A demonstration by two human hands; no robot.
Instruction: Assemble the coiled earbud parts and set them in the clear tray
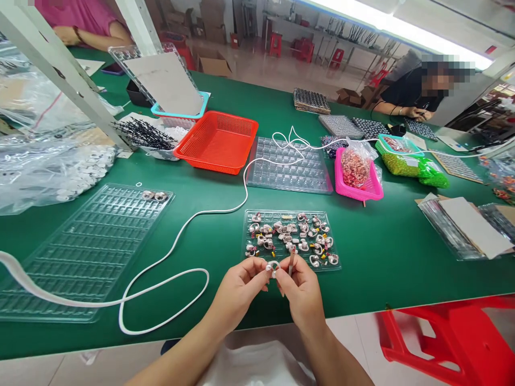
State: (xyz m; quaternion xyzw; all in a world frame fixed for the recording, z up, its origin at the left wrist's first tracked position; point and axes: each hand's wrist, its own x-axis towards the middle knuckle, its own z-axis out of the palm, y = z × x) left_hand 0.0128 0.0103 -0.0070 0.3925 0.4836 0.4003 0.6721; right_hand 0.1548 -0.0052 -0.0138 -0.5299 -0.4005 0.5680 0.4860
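My left hand (240, 292) and my right hand (304, 294) meet near the table's front edge. Between their fingertips they pinch a small white clip-on earbud (274, 265), curved with shiny rounded ends. A thin brownish stick-like tool, perhaps tweezers (292, 261), also stands up from my right hand's fingers. Just beyond my hands lies a clear plastic tray (338, 262). Several similar earbud parts (286, 227) are scattered in it, some with red and yellow bits. My fingers partly hide the earbud.
A long clear tray (80, 252) lies left, with a white cable (189, 215) looping across the table. Further back are an orange basket (219, 142), another clear tray (289, 182) and a pink basket (362, 193). A red stool (462, 338) stands front right; two people sit beyond.
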